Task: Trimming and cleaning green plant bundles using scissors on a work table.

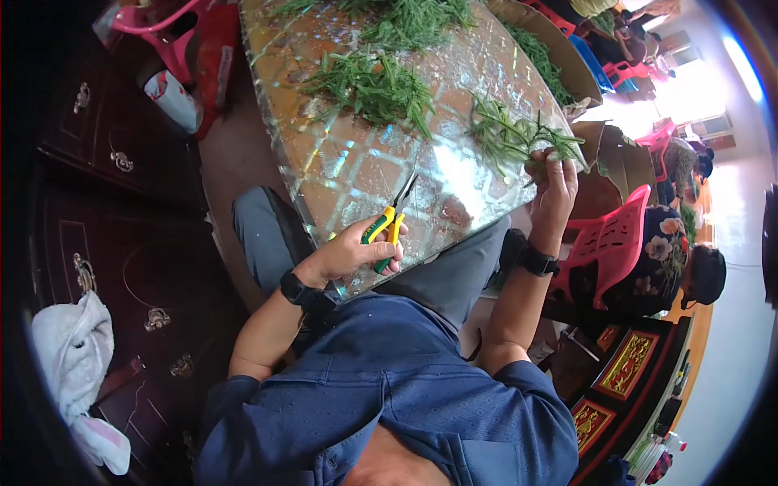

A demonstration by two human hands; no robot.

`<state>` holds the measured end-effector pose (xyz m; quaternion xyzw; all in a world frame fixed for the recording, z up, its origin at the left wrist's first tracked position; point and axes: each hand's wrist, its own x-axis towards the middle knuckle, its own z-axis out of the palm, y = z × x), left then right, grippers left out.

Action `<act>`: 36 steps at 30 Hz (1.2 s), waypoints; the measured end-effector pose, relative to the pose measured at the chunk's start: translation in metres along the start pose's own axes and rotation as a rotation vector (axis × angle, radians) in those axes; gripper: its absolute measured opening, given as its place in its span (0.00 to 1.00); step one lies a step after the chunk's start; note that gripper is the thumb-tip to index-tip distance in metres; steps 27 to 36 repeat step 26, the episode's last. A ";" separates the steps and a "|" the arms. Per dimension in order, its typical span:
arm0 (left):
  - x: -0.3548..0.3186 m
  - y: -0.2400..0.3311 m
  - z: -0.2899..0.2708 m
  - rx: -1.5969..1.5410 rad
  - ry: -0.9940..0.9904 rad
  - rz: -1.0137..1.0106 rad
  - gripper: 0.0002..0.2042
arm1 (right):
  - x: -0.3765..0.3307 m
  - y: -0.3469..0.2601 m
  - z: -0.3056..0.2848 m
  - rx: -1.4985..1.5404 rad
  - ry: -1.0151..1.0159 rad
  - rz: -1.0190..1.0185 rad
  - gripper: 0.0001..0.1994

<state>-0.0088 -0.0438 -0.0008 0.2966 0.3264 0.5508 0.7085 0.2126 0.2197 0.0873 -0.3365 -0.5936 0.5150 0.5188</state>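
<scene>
My left hand [348, 253] is closed round a pair of long-nose pliers [393, 227] with yellow and green handles. Their dark jaws point away from me over the near part of the plastic-covered table [373, 182]. At the table's right edge, my right hand [556, 190] pinches a green feathery sprig [519, 132] that spreads out to the left and right of the fingertips. A heap of similar green sprigs [373, 87] lies beyond the pliers. Another pile [409, 23] is at the far end of the table.
Cardboard boxes [612, 162] stand right of the table, one with greenery [539, 61]. A pink chair [606, 243] is close on the right, with a person in a floral top [648, 259]. Dark drawers [121, 243] line the left; a white cloth [73, 348] hangs there.
</scene>
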 end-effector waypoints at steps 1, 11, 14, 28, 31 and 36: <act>0.000 0.000 0.000 0.025 0.000 0.000 0.23 | -0.009 -0.001 0.003 0.060 -0.013 0.009 0.12; -0.004 0.011 0.025 0.797 0.138 0.136 0.25 | -0.079 0.017 0.026 0.411 -0.284 0.127 0.11; -0.006 0.019 0.034 0.849 0.187 0.163 0.25 | -0.093 0.017 0.030 0.346 -0.345 0.160 0.11; -0.015 0.022 0.055 0.906 0.312 0.123 0.29 | -0.110 0.026 0.031 0.315 -0.356 0.213 0.12; -0.015 0.022 0.055 0.906 0.312 0.123 0.29 | -0.110 0.026 0.031 0.315 -0.356 0.213 0.12; -0.015 0.022 0.055 0.906 0.312 0.123 0.29 | -0.110 0.026 0.031 0.315 -0.356 0.213 0.12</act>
